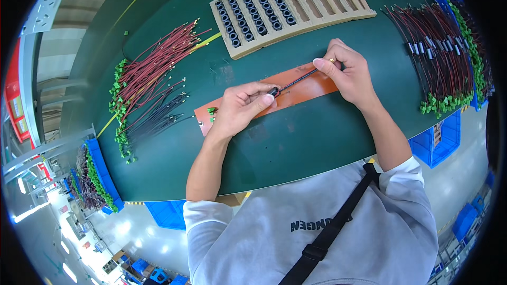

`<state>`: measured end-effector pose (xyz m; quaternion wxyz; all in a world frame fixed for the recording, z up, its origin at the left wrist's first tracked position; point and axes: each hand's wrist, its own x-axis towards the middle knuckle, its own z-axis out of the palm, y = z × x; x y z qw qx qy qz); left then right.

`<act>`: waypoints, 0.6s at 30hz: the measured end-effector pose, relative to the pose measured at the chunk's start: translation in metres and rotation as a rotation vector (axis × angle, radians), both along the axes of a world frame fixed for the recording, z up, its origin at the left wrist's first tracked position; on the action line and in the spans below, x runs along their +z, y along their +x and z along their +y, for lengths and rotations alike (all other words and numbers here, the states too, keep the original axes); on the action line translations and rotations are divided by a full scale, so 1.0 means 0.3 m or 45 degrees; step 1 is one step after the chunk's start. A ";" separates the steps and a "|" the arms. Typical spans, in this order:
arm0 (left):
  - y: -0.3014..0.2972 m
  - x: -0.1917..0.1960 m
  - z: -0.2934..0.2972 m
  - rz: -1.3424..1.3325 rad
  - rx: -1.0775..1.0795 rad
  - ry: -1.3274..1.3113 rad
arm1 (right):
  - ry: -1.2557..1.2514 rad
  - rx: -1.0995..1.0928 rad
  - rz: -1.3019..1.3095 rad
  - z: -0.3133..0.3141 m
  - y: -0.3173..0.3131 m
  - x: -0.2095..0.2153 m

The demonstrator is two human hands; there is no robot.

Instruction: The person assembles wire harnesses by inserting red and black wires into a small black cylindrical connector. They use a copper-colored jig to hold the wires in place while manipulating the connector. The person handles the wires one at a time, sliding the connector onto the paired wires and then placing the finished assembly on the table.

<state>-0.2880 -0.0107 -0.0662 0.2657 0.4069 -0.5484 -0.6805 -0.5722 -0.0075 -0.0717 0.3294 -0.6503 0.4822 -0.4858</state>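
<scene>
My left hand (237,106) pinches a small black ring-shaped core (274,92) between thumb and fingers. A thin pair of dark wires (300,80) runs taut from the core up to my right hand (346,71), whose thumb and forefinger are closed on the wire ends. Both hands are above a long orange-brown board (314,84) lying on the green table. A green connector (212,111) shows beside my left wrist, over the board's left end. My left fingers partly hide the core.
Beyond my hands stands a slotted tan tray (296,26) with black cores in its left rows. Red wires (158,55) and black wires (158,113) with green connectors lie left. Finished-looking wire bundles (441,53) lie right. Blue bins (441,137) sit below the table (296,153).
</scene>
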 end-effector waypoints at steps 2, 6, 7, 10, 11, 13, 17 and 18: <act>-0.010 -0.001 0.004 -0.009 0.015 0.053 | 0.070 -0.005 -0.069 -0.007 0.003 -0.016; -0.022 0.010 0.014 -0.126 -0.046 -0.010 | 0.098 0.006 -0.117 -0.020 0.003 -0.040; -0.026 0.018 0.012 -0.167 -0.082 -0.044 | 0.083 0.008 -0.105 -0.024 0.005 -0.040; -0.022 0.026 0.005 -0.257 -0.130 -0.039 | 0.022 0.010 -0.065 -0.039 0.012 -0.024; -0.020 0.026 0.003 -0.279 -0.136 -0.022 | -0.008 0.007 -0.051 -0.047 0.014 -0.012; -0.015 0.024 -0.010 -0.173 -0.052 0.002 | -0.053 0.004 -0.020 -0.049 0.010 -0.001; -0.016 0.027 -0.005 -0.236 -0.125 -0.073 | -0.035 -0.015 0.012 -0.027 0.013 0.014; -0.016 0.030 -0.004 -0.274 -0.169 -0.105 | -0.010 -0.022 0.013 -0.027 0.018 0.016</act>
